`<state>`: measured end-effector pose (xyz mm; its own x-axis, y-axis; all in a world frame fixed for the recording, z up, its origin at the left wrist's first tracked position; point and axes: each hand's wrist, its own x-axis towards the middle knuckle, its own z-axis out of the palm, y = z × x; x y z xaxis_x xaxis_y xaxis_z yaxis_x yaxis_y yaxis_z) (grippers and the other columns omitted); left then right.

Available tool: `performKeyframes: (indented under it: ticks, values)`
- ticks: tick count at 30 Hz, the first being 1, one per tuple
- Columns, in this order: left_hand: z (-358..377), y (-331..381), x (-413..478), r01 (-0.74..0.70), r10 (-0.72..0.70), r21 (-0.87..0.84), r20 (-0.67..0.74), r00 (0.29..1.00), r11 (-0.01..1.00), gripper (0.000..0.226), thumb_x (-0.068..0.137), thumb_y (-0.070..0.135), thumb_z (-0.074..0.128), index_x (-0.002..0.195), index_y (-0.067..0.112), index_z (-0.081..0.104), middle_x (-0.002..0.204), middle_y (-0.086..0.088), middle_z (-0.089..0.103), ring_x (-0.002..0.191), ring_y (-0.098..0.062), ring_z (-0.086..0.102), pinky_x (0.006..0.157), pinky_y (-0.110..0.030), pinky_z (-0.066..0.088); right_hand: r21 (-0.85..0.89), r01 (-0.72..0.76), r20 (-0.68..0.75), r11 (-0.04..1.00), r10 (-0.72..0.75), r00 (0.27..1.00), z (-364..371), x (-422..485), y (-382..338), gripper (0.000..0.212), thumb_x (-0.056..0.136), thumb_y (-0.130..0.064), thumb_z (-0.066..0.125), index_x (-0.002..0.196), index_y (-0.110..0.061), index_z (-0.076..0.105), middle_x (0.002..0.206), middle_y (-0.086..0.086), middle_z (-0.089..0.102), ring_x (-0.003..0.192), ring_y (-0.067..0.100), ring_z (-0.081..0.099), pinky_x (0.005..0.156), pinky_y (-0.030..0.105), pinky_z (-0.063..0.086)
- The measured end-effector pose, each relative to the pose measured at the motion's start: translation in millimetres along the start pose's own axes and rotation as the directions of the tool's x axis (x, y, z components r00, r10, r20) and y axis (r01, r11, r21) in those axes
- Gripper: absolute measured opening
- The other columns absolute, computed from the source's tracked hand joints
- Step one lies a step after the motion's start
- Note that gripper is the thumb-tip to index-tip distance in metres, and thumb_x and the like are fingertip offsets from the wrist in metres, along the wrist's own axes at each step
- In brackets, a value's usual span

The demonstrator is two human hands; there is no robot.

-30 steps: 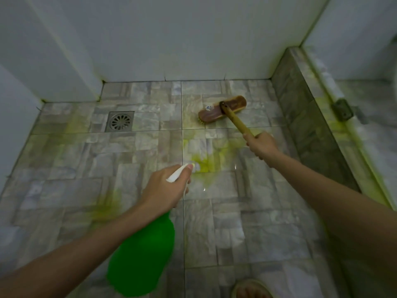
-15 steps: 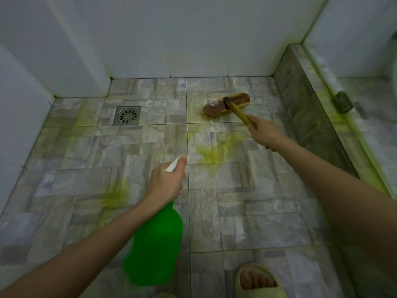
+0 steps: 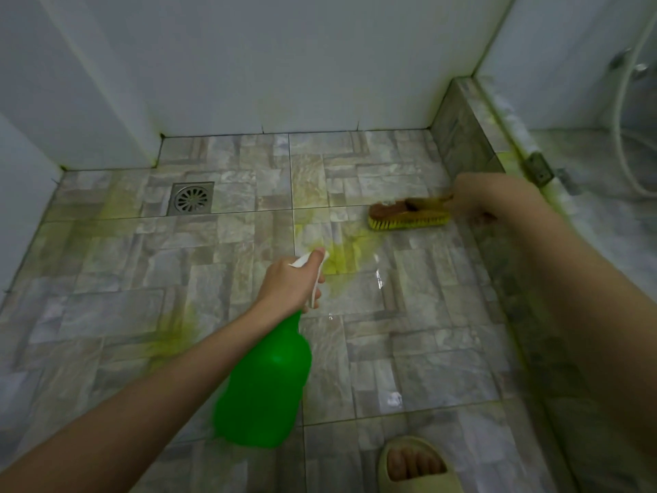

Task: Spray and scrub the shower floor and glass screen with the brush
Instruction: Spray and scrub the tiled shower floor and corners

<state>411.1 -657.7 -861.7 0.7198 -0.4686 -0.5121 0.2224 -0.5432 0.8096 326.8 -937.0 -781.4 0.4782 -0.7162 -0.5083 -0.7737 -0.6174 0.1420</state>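
Beside the kerb, brush has swept nearer me; floor scrub continues. My right grip clasps it; left grip clasps the spray bottle.

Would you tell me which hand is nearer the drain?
Left. The left hand, holding the bottle, is a little right of the drain; the right hand, on the brush, is far right.

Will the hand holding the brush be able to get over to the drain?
Probably yes. The right hand holds the brush by the kerb, and only bare tiles lie between it and the drain. The left hand with the spray bottle sits nearer, out of the way.
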Motion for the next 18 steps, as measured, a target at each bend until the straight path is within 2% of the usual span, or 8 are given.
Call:
performKeyframes:
  ticks: [2,4,6,8,10,12,15,18]
  values:
    - [5,4,5,-0.013,0.012,-0.045,-0.027,1.0,0.999,0.046,0.096,0.054,0.06,0.071,0.016,0.067,0.057,-0.003,0.064,0.045,-0.016,0.057,0.044,-0.024,0.046,-0.017,0.03,-0.023,0.999,-0.03,0.999,5,-2,-1,0.026,0.093,-0.013,0.046,0.104,0.001,0.066,0.087,0.017,0.067,0.068,0.029,0.063,0.056,0.029,0.045]
    - [8,7,10,-0.033,0.031,-0.038,-0.062,0.998,0.999,0.051,0.095,0.054,0.06,0.069,0.012,0.067,0.049,-0.001,0.06,0.041,-0.015,0.055,0.042,-0.024,0.045,0.04,0.073,-0.104,0.997,-0.069,0.992,16,1,-5,0.031,0.098,-0.015,0.042,0.12,-0.003,0.058,0.109,0.021,0.064,0.089,0.034,0.064,0.069,0.034,0.049]
    - [8,10,13,-0.049,0.05,0.006,-0.055,0.997,0.999,0.052,0.096,0.056,0.059,0.075,0.009,0.072,0.06,-0.007,0.07,0.046,-0.018,0.063,0.046,-0.025,0.048,0.14,0.103,-0.166,0.985,-0.079,0.983,20,6,-3,0.033,0.101,-0.015,0.038,0.127,-0.002,0.053,0.119,0.025,0.061,0.1,0.037,0.062,0.079,0.039,0.05]
    - [6,11,17,-0.07,0.07,0.014,-0.06,0.996,0.997,0.049,0.096,0.055,0.06,0.076,0.012,0.073,0.068,-0.009,0.075,0.046,-0.015,0.065,0.043,-0.024,0.048,0.159,0.07,-0.136,0.985,-0.048,0.99,14,7,0,0.031,0.1,-0.016,0.039,0.12,0.0,0.057,0.111,0.022,0.063,0.091,0.034,0.063,0.073,0.036,0.05]
    - [3,15,22,-0.058,0.052,-0.057,-0.111,0.992,0.997,0.049,0.095,0.052,0.064,0.071,0.01,0.07,0.059,-0.006,0.068,0.038,-0.011,0.058,0.038,-0.022,0.046,0.08,0.007,-0.045,0.997,-0.003,0.999,6,3,1,0.025,0.097,-0.014,0.042,0.11,-0.002,0.06,0.09,0.014,0.062,0.072,0.027,0.059,0.058,0.03,0.044]
    - [-4,19,29,-0.049,0.036,-0.082,-0.151,0.988,0.995,0.051,0.095,0.051,0.064,0.07,0.007,0.069,0.052,-0.003,0.062,0.035,-0.01,0.055,0.036,-0.021,0.046,-0.023,0.008,0.02,1.0,-0.007,1.0,9,-1,-4,0.024,0.096,-0.012,0.041,0.109,-0.005,0.06,0.088,0.01,0.058,0.071,0.025,0.057,0.059,0.03,0.044]
    - [-13,27,35,-0.072,0.063,-0.061,-0.136,0.989,0.996,0.046,0.098,0.049,0.061,0.078,0.008,0.073,0.056,-0.001,0.069,0.046,-0.014,0.066,0.047,-0.027,0.056,0.052,0.054,-0.089,0.997,-0.049,0.995,13,7,-15,0.034,0.099,-0.011,0.037,0.129,-0.01,0.051,0.11,0.013,0.058,0.083,0.029,0.055,0.072,0.035,0.047]
    - [-14,30,37,-0.135,0.125,-0.077,-0.128,0.984,0.988,0.045,0.098,0.052,0.059,0.077,0.015,0.076,0.066,-0.005,0.075,0.058,-0.02,0.073,0.06,-0.033,0.059,0.196,0.142,-0.19,0.97,-0.104,0.976,4,23,-18,0.051,0.102,-0.008,0.031,0.15,-0.024,0.029,0.105,0.011,0.054,0.091,0.034,0.059,0.077,0.038,0.05]
